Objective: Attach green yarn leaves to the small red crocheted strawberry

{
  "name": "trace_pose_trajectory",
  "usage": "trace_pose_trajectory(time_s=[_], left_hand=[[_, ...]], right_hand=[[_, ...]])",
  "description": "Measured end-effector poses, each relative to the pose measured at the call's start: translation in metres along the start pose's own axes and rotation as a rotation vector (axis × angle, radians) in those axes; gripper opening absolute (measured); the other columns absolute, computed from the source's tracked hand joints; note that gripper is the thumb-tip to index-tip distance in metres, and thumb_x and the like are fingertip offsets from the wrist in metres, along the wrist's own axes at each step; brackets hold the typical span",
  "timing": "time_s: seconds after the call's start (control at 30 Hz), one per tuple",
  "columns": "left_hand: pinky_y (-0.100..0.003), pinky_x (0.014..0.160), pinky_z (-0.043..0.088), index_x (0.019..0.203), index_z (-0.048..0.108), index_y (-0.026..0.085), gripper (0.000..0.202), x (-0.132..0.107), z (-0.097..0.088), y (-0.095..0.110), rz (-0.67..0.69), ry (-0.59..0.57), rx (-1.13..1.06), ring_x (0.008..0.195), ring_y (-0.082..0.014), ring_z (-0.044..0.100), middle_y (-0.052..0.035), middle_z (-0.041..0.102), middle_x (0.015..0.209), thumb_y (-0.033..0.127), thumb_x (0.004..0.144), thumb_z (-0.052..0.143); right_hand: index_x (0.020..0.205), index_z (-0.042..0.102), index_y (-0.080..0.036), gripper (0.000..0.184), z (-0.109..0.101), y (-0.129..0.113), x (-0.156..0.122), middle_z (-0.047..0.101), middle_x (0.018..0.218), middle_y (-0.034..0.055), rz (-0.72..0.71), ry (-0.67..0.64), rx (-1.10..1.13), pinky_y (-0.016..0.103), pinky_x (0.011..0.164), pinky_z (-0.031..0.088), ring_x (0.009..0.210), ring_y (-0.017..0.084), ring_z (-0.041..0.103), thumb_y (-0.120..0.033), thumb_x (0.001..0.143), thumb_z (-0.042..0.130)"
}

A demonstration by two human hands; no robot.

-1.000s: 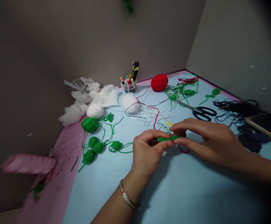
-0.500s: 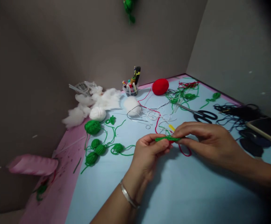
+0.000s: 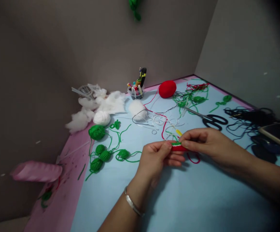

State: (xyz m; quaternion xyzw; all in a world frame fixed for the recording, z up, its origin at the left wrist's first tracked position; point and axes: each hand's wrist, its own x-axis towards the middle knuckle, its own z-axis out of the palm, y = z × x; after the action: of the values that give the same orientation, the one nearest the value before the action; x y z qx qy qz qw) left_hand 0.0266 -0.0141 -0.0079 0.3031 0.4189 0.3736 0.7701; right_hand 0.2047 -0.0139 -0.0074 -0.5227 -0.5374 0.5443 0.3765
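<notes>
Both hands meet over the light blue table top (image 3: 183, 199). My left hand (image 3: 155, 159), with a silver bracelet on the wrist, pinches one end of a small red and green crocheted piece (image 3: 178, 147). My right hand (image 3: 209, 143) pinches its other end with thumb and forefinger. A red yarn strand (image 3: 193, 160) loops out from under the piece and runs up the table to a red yarn ball (image 3: 167, 89). A yellow-handled hook (image 3: 178, 132) lies just behind my fingers.
Several small green crocheted balls (image 3: 100, 151) with loose green yarn lie to the left. White stuffing (image 3: 98, 104), a white yarn ball (image 3: 101, 118) and a cup of tools (image 3: 136, 91) sit behind. Black scissors (image 3: 213, 120), dark cords and a phone (image 3: 276, 135) are at right.
The piece has been turned between my fingers: it showed its green side before, now mostly red shows. Both hands have shifted slightly right and toward me.
</notes>
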Motion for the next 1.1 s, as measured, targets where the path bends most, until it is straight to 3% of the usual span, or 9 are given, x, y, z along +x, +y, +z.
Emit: trace_pose_trajectory(time_s=[0.1,0.23,0.37,0.47,0.57,0.73,0.87,1.03,1.1], left_hand=[[-0.023,0.052,0.050,0.078,0.078,0.009,0.042,0.001,-0.001,0.002,-0.011,0.016,0.043,0.058,-0.0145,0.066,-0.0133,0.076,0.076,0.047,0.064,0.087],[-0.020,0.044,0.043,0.081,0.079,0.010,0.042,0.003,-0.005,0.003,0.021,0.009,0.135,0.050,-0.0124,0.061,-0.0079,0.072,0.064,0.041,0.056,0.091],[-0.020,0.044,0.041,0.079,0.078,0.010,0.037,0.004,-0.008,0.003,0.023,0.061,0.150,0.047,-0.0105,0.058,-0.0057,0.069,0.058,0.040,0.059,0.089],[-0.021,0.046,0.042,0.080,0.078,0.011,0.039,0.005,-0.008,0.003,0.019,0.080,0.177,0.049,-0.0119,0.059,-0.0053,0.069,0.058,0.043,0.059,0.088],[-0.023,0.047,0.040,0.075,0.077,0.013,0.035,0.004,-0.007,0.004,0.001,0.059,0.238,0.048,-0.0123,0.056,-0.0038,0.067,0.056,0.038,0.054,0.090],[-0.027,0.059,0.040,0.066,0.079,0.020,0.009,-0.003,-0.008,0.012,0.179,0.019,0.795,0.063,-0.0153,0.054,-0.0028,0.069,0.066,0.019,0.061,0.086],[-0.028,0.063,0.040,0.070,0.079,0.021,0.011,-0.007,-0.010,0.017,0.148,-0.094,1.022,0.066,-0.0163,0.055,-0.0021,0.068,0.069,0.011,0.066,0.080],[-0.030,0.065,0.042,0.077,0.081,0.022,0.012,-0.005,-0.015,0.016,0.146,-0.137,1.123,0.070,-0.0186,0.058,-0.0036,0.068,0.074,0.012,0.071,0.077],[-0.030,0.066,0.044,0.077,0.081,0.022,0.013,-0.004,-0.015,0.016,0.158,-0.128,1.107,0.071,-0.0185,0.058,-0.0037,0.067,0.075,0.011,0.071,0.077]], right_hand=[[0.068,0.069,-0.017,0.044,0.000,0.000,0.002,0.059,0.054,-0.0007,0.028,0.003,0.009,0.024,0.044,0.040,0.047,0.010,0.050,-0.060,0.069,0.076],[0.073,0.070,-0.016,0.047,0.002,-0.001,0.001,0.062,0.059,0.0012,0.102,-0.054,-0.039,0.024,0.045,0.040,0.050,0.011,0.050,-0.063,0.070,0.075],[0.078,0.072,-0.017,0.050,0.000,-0.003,0.001,0.056,0.055,-0.0008,0.084,-0.039,-0.021,0.024,0.044,0.040,0.049,0.011,0.050,-0.066,0.079,0.063],[0.087,0.074,-0.018,0.038,0.000,-0.005,0.001,0.063,0.060,0.0010,0.027,-0.045,-0.068,0.025,0.044,0.043,0.050,0.012,0.053,-0.054,0.080,0.067],[0.079,0.075,-0.020,0.017,-0.002,-0.004,-0.001,0.072,0.072,0.0045,-0.120,-0.043,-0.222,0.027,0.051,0.048,0.057,0.015,0.059,-0.035,0.079,0.067],[0.075,0.073,-0.024,0.011,-0.006,0.002,-0.008,0.069,0.066,-0.0004,-0.297,-0.154,-0.565,0.026,0.051,0.046,0.056,0.014,0.061,-0.019,0.080,0.064],[0.073,0.070,-0.023,0.013,-0.010,0.005,-0.008,0.067,0.064,-0.0014,-0.392,-0.242,-0.668,0.025,0.053,0.048,0.057,0.014,0.063,-0.021,0.084,0.064],[0.088,0.072,-0.023,0.017,-0.011,0.018,0.007,0.072,0.082,0.0056,-0.579,0.117,-0.804,0.034,0.065,0.054,0.076,0.021,0.069,-0.026,0.093,0.056],[0.089,0.072,-0.022,0.014,-0.008,0.023,0.011,0.070,0.082,0.0064,-0.626,0.156,-0.911,0.035,0.063,0.053,0.075,0.022,0.066,-0.026,0.092,0.058]])
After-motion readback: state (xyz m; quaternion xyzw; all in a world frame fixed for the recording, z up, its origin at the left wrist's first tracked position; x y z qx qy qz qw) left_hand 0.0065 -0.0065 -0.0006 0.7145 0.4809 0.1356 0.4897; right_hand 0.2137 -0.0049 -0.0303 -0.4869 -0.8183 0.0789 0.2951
